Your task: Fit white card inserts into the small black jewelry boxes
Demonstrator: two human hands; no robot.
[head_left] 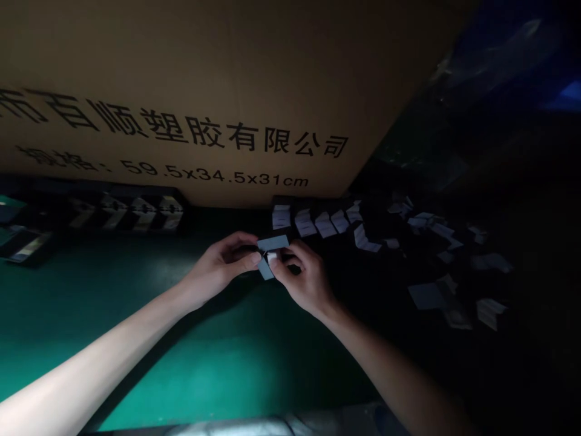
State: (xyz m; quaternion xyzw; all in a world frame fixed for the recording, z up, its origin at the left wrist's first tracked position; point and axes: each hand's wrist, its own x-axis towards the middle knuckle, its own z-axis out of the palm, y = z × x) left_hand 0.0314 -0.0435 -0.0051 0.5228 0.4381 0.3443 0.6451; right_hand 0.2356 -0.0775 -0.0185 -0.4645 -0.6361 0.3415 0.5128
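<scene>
Above the green table, my left hand (231,259) grips the left side of a small box (273,243) between thumb and fingers. The box has pale grey-blue faces and a dark inside, and stands partly open. From the right, my right hand (305,272) closes on the same box, thumb in front and fingers behind. A small white piece (272,258) shows at the right thumb tip, against the box's opening. My fingers cover much of the box, and the dim light hides its inner details.
A large cardboard carton (236,79) with black printing stands behind. Along its foot at left is a row of dark open boxes (136,212). Several folded white papers (327,224) lie at right, with more scattered pieces (436,297) in the shadow on the green table (218,363).
</scene>
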